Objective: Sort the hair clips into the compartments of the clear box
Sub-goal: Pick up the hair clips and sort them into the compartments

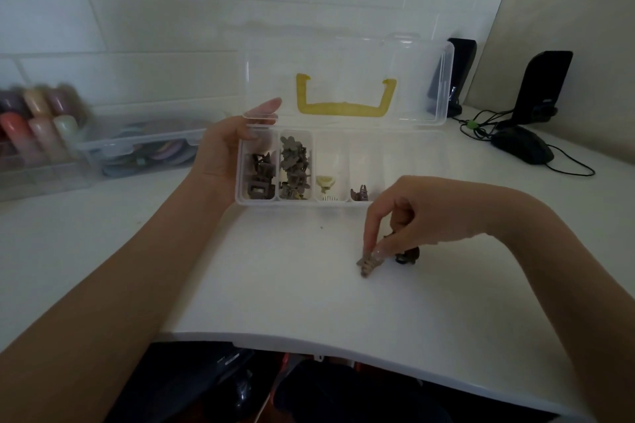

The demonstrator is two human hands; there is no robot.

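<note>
Left forearm runs in from lower left. The left hand (226, 144) is upright at the left end of the clear plastic compartment box (405, 161), thumb up by the corner of the open lid (347, 55), fingers curled round the end wall: grip holding the box.

Right forearm enters from the right, wrist bent, right hand (422, 213) arched over the bench (275, 285). Narrow pinch grip: index fingertip and thumb tip closed on a small grey-brown toothed claw hair clip (367, 264), which touches the bench in front of the box. A dark brown clip (409, 255) sits just beside it, partly hidden under the hand.

Box stands near the back of the bench, lid tilted up, yellow handle (345, 99) showing through it. Compartments from left: dark brown clips (259, 175); a taller heap of grey-brown clips (293, 165); one pale yellow clip (325, 182); one small brown clip (359, 194) at the front wall.

White bench, white tiled wall behind. At left, another clear storage box (144, 148), blurred, and rows of coloured bottles (37, 113). At right, two black speakers (546, 86) and a black wired mouse (522, 148).
</note>
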